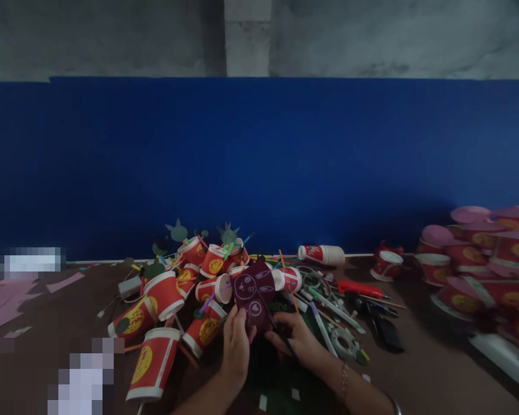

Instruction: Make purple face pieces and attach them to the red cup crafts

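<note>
A dark maroon sheet (256,288) with a white-line drawing of an eared animal face and a heart is held up at the centre. My left hand (237,341) grips its lower left edge, thumb on the front. Dark scissors (280,333) are in my right hand (296,339), their blades lying against the right part of the sheet. The fingers of that hand are closed round the handles, which are partly hidden. Red paper cups (158,360) with yellow emblems and coloured straws lie in a heap to the left of the sheet and behind it.
Right of my hands lie a tape roll (345,344), a red cutter (360,289), a black tool (384,329) and a cup stack (321,254). Cups with pink discs (467,300) pile up at far right. Pink paper (8,297) lies far left, before a blue wall (259,161).
</note>
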The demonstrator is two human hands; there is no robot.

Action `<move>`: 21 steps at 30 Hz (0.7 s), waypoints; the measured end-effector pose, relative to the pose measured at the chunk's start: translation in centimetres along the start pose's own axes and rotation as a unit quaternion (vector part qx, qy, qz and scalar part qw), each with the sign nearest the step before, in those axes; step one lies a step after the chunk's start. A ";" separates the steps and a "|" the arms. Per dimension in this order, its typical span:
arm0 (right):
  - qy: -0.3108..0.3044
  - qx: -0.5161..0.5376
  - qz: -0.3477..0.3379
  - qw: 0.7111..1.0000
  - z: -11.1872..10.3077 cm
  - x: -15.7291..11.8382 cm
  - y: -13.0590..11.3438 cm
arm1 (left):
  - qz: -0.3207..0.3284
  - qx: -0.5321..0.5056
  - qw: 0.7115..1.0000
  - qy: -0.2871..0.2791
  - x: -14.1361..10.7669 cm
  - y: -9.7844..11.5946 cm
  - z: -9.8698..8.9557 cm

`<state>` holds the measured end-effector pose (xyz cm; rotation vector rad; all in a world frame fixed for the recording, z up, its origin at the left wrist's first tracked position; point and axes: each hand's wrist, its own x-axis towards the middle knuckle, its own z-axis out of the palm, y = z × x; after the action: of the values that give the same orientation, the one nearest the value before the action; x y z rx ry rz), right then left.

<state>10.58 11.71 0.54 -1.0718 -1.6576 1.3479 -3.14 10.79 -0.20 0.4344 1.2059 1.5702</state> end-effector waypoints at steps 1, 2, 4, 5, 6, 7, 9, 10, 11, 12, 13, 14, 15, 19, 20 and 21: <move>0.002 0.005 0.000 1.000 -0.1 0.1 0.1 | -0.010 -0.001 1.000 -0.001 0.0 -0.1 0.0; 0.006 0.008 -0.003 1.000 -0.1 0.1 0.1 | -0.015 -0.003 1.000 -0.001 0.1 -0.2 0.0; 0.008 0.012 -0.008 1.000 -0.2 0.1 0.0 | -0.007 -0.010 1.000 -0.006 0.1 -0.4 0.0; 0.001 0.014 -0.009 1.000 -0.3 0.0 -0.1 | 0.002 -0.013 1.000 -0.013 0.1 -0.5 0.0; -0.012 0.016 -0.010 1.000 -0.3 0.0 -0.3 | 0.014 -0.013 1.000 -0.023 0.1 -0.6 -0.1; -0.029 0.020 -0.011 0.999 -0.3 -0.2 -0.6 | 0.033 -0.006 0.999 -0.039 0.1 -0.6 -0.1; -0.070 0.029 -0.010 0.997 -0.3 -0.4 -1.0 | 0.077 0.021 0.994 -0.077 0.1 -0.6 -0.2; -0.090 0.032 -0.007 0.995 -0.3 -0.6 -1.2 | 0.097 0.036 0.991 -0.087 0.1 -0.6 -0.3; -0.105 0.033 0.000 0.994 -0.2 -0.7 -1.4 | 0.112 0.051 0.989 -0.088 0.1 -0.5 -0.4; -0.115 0.030 0.008 0.993 -0.1 -0.9 -1.5 | 0.122 0.062 0.987 -0.078 0.1 -0.5 -0.5; -0.120 0.027 0.015 0.992 -0.1 -1.0 -1.6 | 0.128 0.070 0.987 -0.063 0.2 -0.5 -0.6; -0.121 0.024 0.019 0.992 0.0 -1.1 -1.7 | 0.132 0.075 0.987 -0.044 0.2 -0.5 -0.7; -0.119 0.022 0.022 0.992 0.0 -1.2 -1.7 | 0.137 0.081 0.987 -0.027 0.3 -0.5 -0.7; -0.132 0.039 0.041 0.990 -0.1 -1.4 -1.9 | 0.147 0.090 0.985 0.002 0.6 -0.5 -0.8; -0.145 0.053 0.049 0.987 -0.1 -1.5 -1.9 | 0.149 0.087 0.985 0.003 0.6 -0.4 -0.7; -0.161 0.068 0.056 0.983 -0.2 -1.5 -2.0 | 0.152 0.083 0.985 0.003 0.7 -0.4 -0.7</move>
<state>11.05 10.19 2.52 -0.9132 -1.7212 1.7566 -3.72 11.02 -1.06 0.7520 1.3266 1.7322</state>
